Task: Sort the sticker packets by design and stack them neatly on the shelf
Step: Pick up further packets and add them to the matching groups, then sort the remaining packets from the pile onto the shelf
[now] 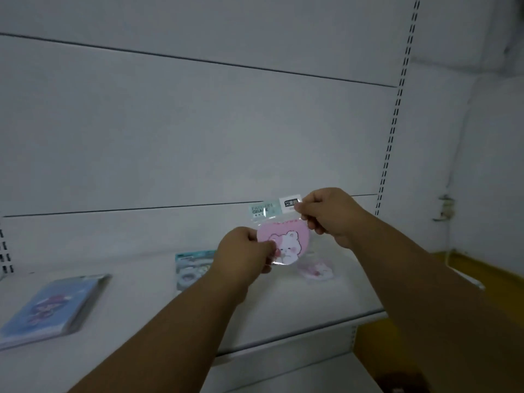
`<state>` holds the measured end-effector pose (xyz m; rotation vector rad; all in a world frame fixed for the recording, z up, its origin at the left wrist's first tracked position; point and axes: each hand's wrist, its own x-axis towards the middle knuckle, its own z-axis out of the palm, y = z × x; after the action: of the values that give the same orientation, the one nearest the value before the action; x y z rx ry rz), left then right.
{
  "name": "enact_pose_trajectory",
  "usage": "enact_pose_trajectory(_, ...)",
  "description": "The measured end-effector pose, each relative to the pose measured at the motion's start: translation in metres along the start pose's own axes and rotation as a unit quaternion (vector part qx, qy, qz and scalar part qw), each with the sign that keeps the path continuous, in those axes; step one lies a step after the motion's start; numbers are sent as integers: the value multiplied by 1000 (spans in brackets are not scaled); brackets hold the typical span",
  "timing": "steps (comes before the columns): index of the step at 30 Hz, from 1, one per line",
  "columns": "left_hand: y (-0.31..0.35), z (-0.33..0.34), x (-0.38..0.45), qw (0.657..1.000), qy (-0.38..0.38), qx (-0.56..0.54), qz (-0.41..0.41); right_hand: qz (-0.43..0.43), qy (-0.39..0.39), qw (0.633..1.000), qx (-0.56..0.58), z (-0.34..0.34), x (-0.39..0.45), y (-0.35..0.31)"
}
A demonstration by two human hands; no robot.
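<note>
Pink bear sticker packet (283,242) pinched in our hands above the shelf (255,307); left hand (243,251) grips its lower edge; right hand (331,214) its header.

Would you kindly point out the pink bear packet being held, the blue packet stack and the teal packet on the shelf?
pink bear packet (286,242), head view, on the white bear print.
blue packet stack (48,307), head view, on the top packet's face.
teal packet (191,265), head view, on its visible front.

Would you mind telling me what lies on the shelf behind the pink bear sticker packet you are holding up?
A matching pink packet lies flat there, partly covered by the held pink bear sticker packet; its upper edge is hidden.
</note>
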<state>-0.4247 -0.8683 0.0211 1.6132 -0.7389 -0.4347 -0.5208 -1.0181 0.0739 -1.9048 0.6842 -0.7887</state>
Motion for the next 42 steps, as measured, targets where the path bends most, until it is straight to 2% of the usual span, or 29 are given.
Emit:
enact_pose_trajectory(4, -1, 45, 15, 997, -5, 74, -2, 48, -7, 997, -65, -31, 24, 29)
enact_pose_trajectory(8, -5, 77, 33, 989, 4, 141, -49, 90, -51, 988, -118, -42, 54, 63)
enact_pose_trajectory(13, -14, 96, 43, 943, 52, 321, -74, 96, -121, 970, -190, -37, 80, 100)
enact_pose_trajectory(16, -16, 100, 40, 920, 90, 376, -66, 39, -130, 940, -314, -33, 83, 108)
enact_pose_trajectory(19, -19, 103, 39, 902, 121, 411, -46, -46, -90, 913, -394, -31, 78, 102)
enact_pose_trajectory(22, -18, 103, 33, 892, 144, 429, -13, -114, -60, 918, -375, -27, 63, 79)
enact_pose_trajectory(25, -14, 85, 16, 872, 167, 459, 25, -218, -54, 919, -325, -7, 38, 40)
enact_pose_trajectory(29, -8, 15, -31, 850, 209, 482, 40, -352, -56, 884, -303, 44, -9, -23)
enact_pose_trajectory(35, -23, -167, -171, 787, 314, 530, -26, -481, -120, 828, -264, 181, -120, -122)
enact_pose_trajectory(39, -33, -279, -270, 746, 355, 558, -80, -502, -173, 823, -202, 292, -220, -182)
enact_pose_trajectory(42, -39, -353, -330, 727, 383, 557, -121, -507, -216, 814, -185, 365, -284, -218)
